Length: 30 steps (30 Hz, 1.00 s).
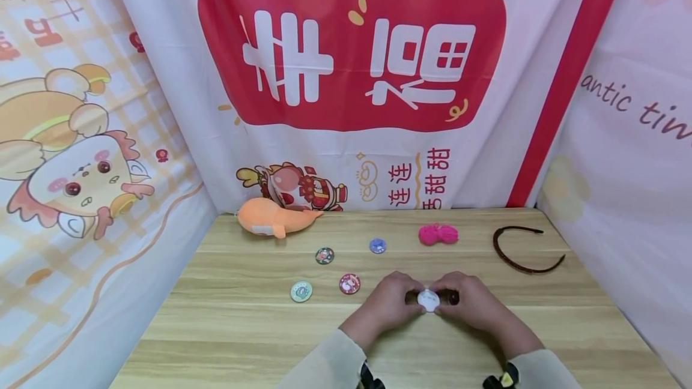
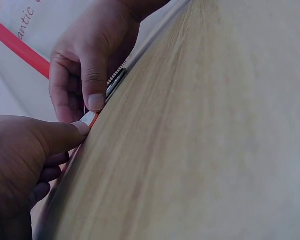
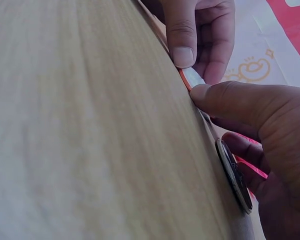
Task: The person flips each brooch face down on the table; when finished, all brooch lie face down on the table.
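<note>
Between both hands is a small white-faced round disc (image 1: pixel 429 300), about the size of the badges around it. An orange edge shows on the disc (image 3: pixel 192 77) in the right wrist view. My left hand (image 1: pixel 393 300) pinches its left side with thumb and fingers. On the opposite side, my right hand (image 1: pixel 469 300) does likewise. The disc sits low at the tabletop; whether it touches the wood I cannot tell. Beneath the right hand's curled fingers lies a dark round badge (image 3: pixel 233 176), mostly covered in the head view. The disc's underside is hidden.
Round badges lie left of the hands: mint (image 1: pixel 301 291), red (image 1: pixel 349 284), dark green (image 1: pixel 325 256) and blue (image 1: pixel 378 246). Farther back are an orange plush (image 1: pixel 278 218), a pink yarn bundle (image 1: pixel 438 234) and a brown headband (image 1: pixel 500 251). Printed cloth (image 1: pixel 351 167) hangs behind the wooden table (image 1: pixel 243 341).
</note>
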Each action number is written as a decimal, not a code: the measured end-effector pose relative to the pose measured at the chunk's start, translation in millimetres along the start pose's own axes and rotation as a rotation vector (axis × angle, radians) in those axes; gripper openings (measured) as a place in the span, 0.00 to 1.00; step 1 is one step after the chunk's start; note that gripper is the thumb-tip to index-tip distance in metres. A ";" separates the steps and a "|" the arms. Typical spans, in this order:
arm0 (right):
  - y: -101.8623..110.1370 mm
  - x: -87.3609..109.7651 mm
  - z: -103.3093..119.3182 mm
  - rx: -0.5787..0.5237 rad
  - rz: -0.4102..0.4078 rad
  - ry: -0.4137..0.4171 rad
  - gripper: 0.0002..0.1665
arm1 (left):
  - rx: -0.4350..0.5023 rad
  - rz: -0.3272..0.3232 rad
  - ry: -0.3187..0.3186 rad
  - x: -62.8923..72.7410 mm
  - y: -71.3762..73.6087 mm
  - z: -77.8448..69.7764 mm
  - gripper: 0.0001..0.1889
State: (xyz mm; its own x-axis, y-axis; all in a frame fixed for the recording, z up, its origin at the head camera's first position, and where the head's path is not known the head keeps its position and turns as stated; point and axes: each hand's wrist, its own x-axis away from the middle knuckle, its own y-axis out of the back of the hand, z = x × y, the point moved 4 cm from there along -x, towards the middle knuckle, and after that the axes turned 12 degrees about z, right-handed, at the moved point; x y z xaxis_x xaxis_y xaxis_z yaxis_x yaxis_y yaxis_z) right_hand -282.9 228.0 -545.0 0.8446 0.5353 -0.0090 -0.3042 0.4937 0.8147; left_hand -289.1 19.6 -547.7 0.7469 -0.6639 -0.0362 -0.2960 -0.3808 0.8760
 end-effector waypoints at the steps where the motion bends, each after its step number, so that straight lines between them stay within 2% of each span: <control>1: 0.1 0.0 -0.1 0.002 0.001 -0.002 0.20 | -0.009 0.003 -0.002 -0.1 -0.1 -0.1 0.18; 11: -2.1 1.3 -0.9 0.011 -0.010 0.054 0.19 | -0.078 0.010 -0.030 -0.8 -0.6 -0.7 0.18; 21: -2.3 -0.8 1.6 0.038 0.002 0.023 0.19 | -0.070 0.016 -0.026 -2.4 -1.1 0.5 0.18; 26: -3.5 -0.7 0.6 0.040 -0.001 0.000 0.19 | 0.000 0.035 -0.003 -4.0 4.4 5.7 0.17; 30: -3.8 -0.8 -0.2 0.051 0.000 -0.003 0.20 | 0.082 0.022 0.053 -7.1 15.9 18.0 0.17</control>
State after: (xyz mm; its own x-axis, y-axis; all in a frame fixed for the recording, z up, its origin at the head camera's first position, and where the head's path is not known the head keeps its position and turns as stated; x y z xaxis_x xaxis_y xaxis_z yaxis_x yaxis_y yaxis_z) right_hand -282.6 225.9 -548.2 0.8460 0.5332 -0.0070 -0.2817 0.4580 0.8431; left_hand -309.8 6.6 -542.2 0.7697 -0.6383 0.0100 -0.3588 -0.4197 0.8337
